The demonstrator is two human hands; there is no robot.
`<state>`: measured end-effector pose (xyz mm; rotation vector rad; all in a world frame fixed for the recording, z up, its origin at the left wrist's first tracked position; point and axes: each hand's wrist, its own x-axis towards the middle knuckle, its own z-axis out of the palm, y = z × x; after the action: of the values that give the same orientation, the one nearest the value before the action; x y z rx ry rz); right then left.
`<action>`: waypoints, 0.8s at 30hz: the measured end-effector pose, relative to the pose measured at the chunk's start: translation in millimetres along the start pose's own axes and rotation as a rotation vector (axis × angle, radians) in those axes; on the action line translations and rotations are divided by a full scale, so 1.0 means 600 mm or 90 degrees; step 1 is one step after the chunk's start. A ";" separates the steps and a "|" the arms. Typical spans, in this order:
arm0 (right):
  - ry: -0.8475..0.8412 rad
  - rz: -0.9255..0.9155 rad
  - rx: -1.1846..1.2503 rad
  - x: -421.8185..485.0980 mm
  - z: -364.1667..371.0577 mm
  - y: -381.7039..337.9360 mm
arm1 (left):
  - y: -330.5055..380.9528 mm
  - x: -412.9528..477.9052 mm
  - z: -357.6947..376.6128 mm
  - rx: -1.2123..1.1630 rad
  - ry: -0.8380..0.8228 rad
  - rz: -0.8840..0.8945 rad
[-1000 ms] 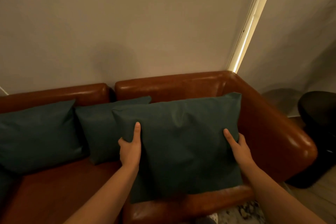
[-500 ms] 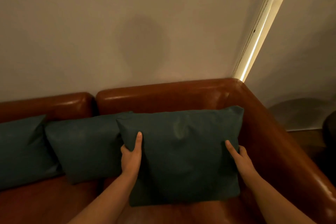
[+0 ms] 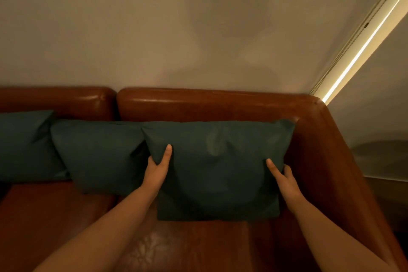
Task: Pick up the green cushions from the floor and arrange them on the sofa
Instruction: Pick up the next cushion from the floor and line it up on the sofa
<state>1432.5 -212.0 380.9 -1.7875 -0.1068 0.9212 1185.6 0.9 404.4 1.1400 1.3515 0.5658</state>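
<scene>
A dark green cushion (image 3: 218, 168) stands upright against the back of the brown leather sofa (image 3: 212, 105), in its right corner. My left hand (image 3: 157, 170) grips the cushion's left edge, thumb on the front. My right hand (image 3: 283, 180) grips its right edge the same way. A second green cushion (image 3: 99, 152) leans on the sofa back just to the left, touching the held one. A third green cushion (image 3: 24, 143) sits at the far left, partly cut off by the frame edge.
The sofa's right armrest (image 3: 344, 172) runs close beside my right hand. A bare stretch of seat (image 3: 55, 216) lies in front of the cushions. A plain wall rises behind the sofa, and a lit window edge (image 3: 362, 44) runs up at the right.
The held cushion has gone from above the seat's front edge back to the sofa's backrest in the right corner. My view has come closer to the sofa.
</scene>
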 end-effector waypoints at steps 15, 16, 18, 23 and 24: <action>-0.063 0.045 0.107 0.110 0.011 0.002 | 0.022 0.120 0.047 -0.110 -0.120 -0.095; -0.064 0.047 0.099 0.115 0.012 0.003 | 0.020 0.126 0.049 -0.112 -0.119 -0.092; -0.064 0.053 0.094 0.124 0.015 0.007 | 0.014 0.139 0.056 -0.123 -0.123 -0.089; -0.061 0.089 0.093 0.156 0.026 0.029 | -0.021 0.158 0.065 -0.132 -0.122 -0.130; -0.062 0.090 0.098 0.166 0.030 0.037 | -0.033 0.169 0.067 -0.144 -0.120 -0.129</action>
<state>1483.0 -159.5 307.1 -1.6238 0.0280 1.0891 1238.2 68.4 334.4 0.8403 1.1903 0.4390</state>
